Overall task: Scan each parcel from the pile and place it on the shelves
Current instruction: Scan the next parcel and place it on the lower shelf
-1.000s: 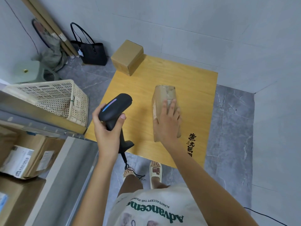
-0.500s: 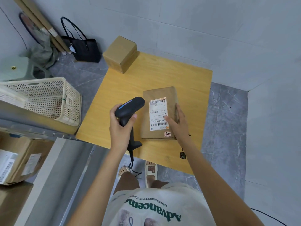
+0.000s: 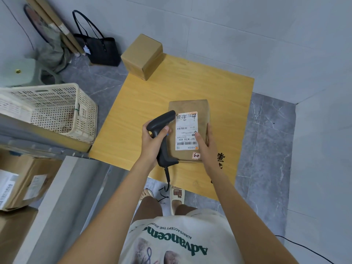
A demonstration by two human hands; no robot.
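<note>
A flat brown parcel [image 3: 190, 107] lies on the yellow wooden board [image 3: 171, 88], its white shipping label [image 3: 185, 128] facing up. My right hand [image 3: 205, 145] grips the parcel's right edge, thumb resting on the label. My left hand [image 3: 152, 143] is closed around a black barcode scanner [image 3: 162, 122], whose head points at the label's upper left corner. A second, cube-shaped cardboard box [image 3: 142, 56] stands at the board's far left corner.
A cream plastic crate [image 3: 57, 109] sits on the metal shelf unit [image 3: 38, 141] at the left, with labelled cardboard parcels [image 3: 21, 183] below. A black handbag [image 3: 99, 46] and rolled tubes [image 3: 57, 25] lean in the far corner. My sandalled feet [image 3: 177, 197] stand at the board's near edge.
The parcel was turned from its side onto its back, label up. My right hand shifted to its right edge. The scanner moved right and down until its head is over the label.
</note>
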